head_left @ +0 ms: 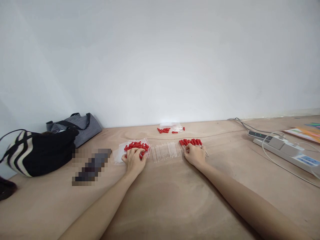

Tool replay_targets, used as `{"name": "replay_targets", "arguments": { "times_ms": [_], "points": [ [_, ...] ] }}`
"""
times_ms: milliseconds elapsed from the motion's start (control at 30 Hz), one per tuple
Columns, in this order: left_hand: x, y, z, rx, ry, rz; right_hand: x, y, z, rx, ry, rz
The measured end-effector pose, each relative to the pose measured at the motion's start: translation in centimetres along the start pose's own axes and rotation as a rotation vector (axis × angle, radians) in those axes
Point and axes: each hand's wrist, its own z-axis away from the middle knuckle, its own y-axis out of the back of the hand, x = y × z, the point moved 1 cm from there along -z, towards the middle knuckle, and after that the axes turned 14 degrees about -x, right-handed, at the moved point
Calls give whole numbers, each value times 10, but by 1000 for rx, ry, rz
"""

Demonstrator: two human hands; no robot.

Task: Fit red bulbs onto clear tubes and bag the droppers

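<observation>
My left hand (134, 159) rests over a heap of red rubber dropper bulbs (135, 144), its fingers bent but apart among them. Under the heap lie clear plastic zip bags (118, 152). Beside it, thin clear tubes (166, 151) are laid in a row across the table. At the right end of that row, several droppers with red bulbs (192, 142) fitted on their tubes lie side by side. My right hand (196, 154) is on these droppers with its fingers curled together; whatever is between the fingertips is hidden.
Near the wall lie more red bulbs (163, 130) and a clear bag (175, 127). Left of my arms are a blurred-out dark flat object (93, 166), a black bag (52, 153) and a striped bag (86, 128). A power strip (287, 150) with cables stands at right.
</observation>
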Motion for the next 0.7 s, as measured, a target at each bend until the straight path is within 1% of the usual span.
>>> {"name": "replay_targets", "arguments": {
  "times_ms": [100,200,267,467,700],
  "points": [
    [2,-2,-6,19,13,-47,-2,2,-2,-5,-27,4],
    [5,-3,-16,17,28,-116,-8,3,-6,6,-24,11],
    [9,-1,-25,-12,29,-180,-12,4,-8,-7,-26,17],
    [23,-2,-49,-133,2,-386,-24,8,-13,-119,-87,66],
    [30,-8,-60,-180,14,-416,-29,9,-25,-179,-176,41]
  ]
}}
